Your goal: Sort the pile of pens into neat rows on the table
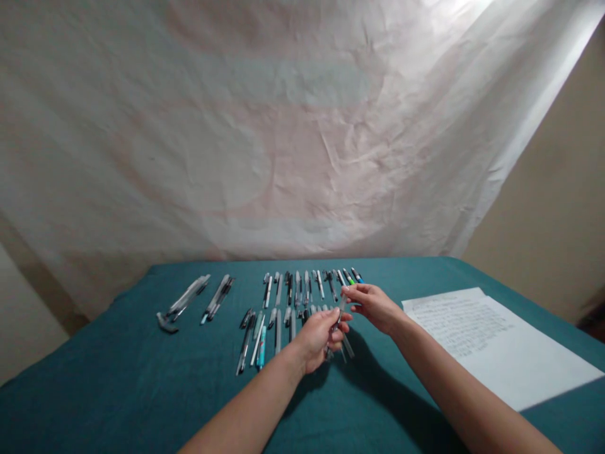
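My left hand (317,340) is closed around a clear-barrelled pen (341,305), held tilted above the table. The fingertips of my right hand (371,304) pinch the upper end of that same pen. Beneath and beyond my hands, pens lie in two rows: a back row (297,289) of capped pens and a front row (278,331), partly hidden by my left hand and forearm. A light-blue pen (261,348) is in the front row, left of my left hand. Some slim pens (348,347) show just under my left fingers.
Farther left lie two bundles of pens, one (189,294) beside a dark curved item (167,323) and another (218,299). Handwritten white paper sheets (529,353) rest at the right. Dark green cloth (118,378) covers the table, and a pale sheet (293,139) hangs behind.
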### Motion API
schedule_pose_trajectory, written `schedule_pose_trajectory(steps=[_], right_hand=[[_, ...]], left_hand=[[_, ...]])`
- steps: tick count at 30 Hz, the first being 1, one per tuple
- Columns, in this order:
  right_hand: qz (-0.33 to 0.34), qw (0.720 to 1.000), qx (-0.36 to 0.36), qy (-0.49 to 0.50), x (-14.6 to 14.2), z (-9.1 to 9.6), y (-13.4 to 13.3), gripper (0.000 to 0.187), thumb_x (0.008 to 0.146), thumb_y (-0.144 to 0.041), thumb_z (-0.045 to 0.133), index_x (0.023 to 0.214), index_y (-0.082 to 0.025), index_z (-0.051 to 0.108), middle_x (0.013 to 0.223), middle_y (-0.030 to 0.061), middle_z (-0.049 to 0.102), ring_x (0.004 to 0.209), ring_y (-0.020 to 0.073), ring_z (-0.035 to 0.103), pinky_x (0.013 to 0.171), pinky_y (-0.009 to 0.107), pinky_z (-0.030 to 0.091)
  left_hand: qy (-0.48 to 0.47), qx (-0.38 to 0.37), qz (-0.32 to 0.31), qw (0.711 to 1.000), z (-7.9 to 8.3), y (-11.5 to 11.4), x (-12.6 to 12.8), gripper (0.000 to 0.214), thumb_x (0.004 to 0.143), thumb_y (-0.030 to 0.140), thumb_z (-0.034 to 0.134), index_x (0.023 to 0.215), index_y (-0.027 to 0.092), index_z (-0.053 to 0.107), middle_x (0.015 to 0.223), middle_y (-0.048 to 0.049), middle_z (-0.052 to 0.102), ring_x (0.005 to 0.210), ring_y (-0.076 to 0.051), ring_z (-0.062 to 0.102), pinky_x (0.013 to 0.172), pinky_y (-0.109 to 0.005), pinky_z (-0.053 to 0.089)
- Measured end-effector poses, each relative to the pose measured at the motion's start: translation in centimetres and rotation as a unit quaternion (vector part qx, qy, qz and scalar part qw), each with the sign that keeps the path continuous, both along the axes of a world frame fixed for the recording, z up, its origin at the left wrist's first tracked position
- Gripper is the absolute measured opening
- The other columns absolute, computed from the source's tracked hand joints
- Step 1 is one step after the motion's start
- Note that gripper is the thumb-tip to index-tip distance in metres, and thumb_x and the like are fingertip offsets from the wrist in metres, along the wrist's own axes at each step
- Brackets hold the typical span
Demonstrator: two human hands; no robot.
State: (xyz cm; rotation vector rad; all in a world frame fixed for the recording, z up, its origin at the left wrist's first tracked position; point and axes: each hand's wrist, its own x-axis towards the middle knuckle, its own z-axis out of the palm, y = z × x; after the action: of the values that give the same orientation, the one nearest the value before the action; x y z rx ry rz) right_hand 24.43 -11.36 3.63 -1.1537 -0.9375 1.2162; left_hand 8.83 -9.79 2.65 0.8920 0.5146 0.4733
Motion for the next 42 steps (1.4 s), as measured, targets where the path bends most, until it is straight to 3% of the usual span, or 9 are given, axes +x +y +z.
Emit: schedule_pose_trajectory(steps=[5,11,18,24,31,37,42], right_hand=[[0.039,0.998,-0.003,0.051,-0.1,0.0,0.2,0.028,0.064,-0.035,0.064,0.083,-0.014,0.064,0.088,0.0066,0.059,0.069,0.0105,0.052,0.057,0.022,0.042],[-0.021,0.999,-0.023,0.007,-0.3,-0.9,0.5,0.028,0.062,-0.041,0.065,0.068,-0.014,0.06,0.07,0.0044,0.059,0.065,0.0115,0.053,0.054,0.021,0.042],[0.03,0.998,-0.001,0.063,-0.4,-0.4,0.3,0.029,0.064,-0.037,0.063,0.083,-0.015,0.063,0.085,0.0061,0.061,0.069,0.012,0.055,0.06,0.023,0.043],[-0.012,1.0,-0.019,0.008,-0.4,-0.7,0.4,0.025,0.063,-0.038,0.064,0.068,-0.013,0.06,0.069,0.0035,0.059,0.063,0.0103,0.053,0.055,0.02,0.041],[0.031,0.997,-0.007,0.076,-0.5,-0.4,0.4,0.027,0.065,-0.033,0.063,0.085,-0.015,0.063,0.094,0.0079,0.06,0.073,0.0127,0.055,0.059,0.022,0.044],[-0.029,0.999,-0.03,0.024,-0.5,-0.9,0.5,0.027,0.063,-0.04,0.064,0.068,-0.014,0.06,0.068,0.0034,0.059,0.059,0.0099,0.054,0.052,0.02,0.042],[-0.038,0.998,-0.003,0.05,0.3,-0.5,0.8,0.025,0.062,-0.034,0.066,0.075,-0.013,0.063,0.074,0.0057,0.061,0.062,0.0109,0.054,0.054,0.021,0.042]], left_hand=[[0.004,-0.014,0.018,1.0,-0.1,0.3,0.0,0.02,0.077,0.033,0.045,0.084,0.014,0.045,0.064,0.002,0.046,0.038,0.0,0.026,0.038,-0.015,0.01],[0.009,0.013,0.025,1.0,0.0,0.2,0.0,0.02,0.076,0.034,0.046,0.081,0.016,0.04,0.064,0.0023,0.047,0.039,0.0,0.028,0.038,-0.015,0.01],[0.019,0.032,0.036,0.999,-0.2,0.3,0.0,0.021,0.076,0.036,0.045,0.082,0.017,0.039,0.063,0.0029,0.046,0.038,0.001,0.026,0.038,-0.015,0.009],[0.026,0.054,0.027,0.998,-0.3,0.2,0.0,0.02,0.077,0.037,0.044,0.081,0.017,0.039,0.064,0.0029,0.046,0.038,0.001,0.027,0.039,-0.015,0.01],[0.023,0.05,0.035,0.998,0.0,0.2,-0.2,0.022,0.076,0.038,0.045,0.082,0.018,0.039,0.065,0.0031,0.046,0.038,0.001,0.024,0.039,-0.015,0.008],[0.031,0.062,0.018,0.997,-0.1,0.1,-0.1,0.025,0.075,0.04,0.046,0.083,0.018,0.039,0.064,0.004,0.045,0.037,0.001,0.025,0.039,-0.016,0.009],[0.034,0.064,0.017,0.997,-0.1,0.1,-0.1,0.028,0.075,0.042,0.044,0.089,0.018,0.042,0.064,0.0037,0.045,0.037,0.001,0.022,0.038,-0.016,0.008]])
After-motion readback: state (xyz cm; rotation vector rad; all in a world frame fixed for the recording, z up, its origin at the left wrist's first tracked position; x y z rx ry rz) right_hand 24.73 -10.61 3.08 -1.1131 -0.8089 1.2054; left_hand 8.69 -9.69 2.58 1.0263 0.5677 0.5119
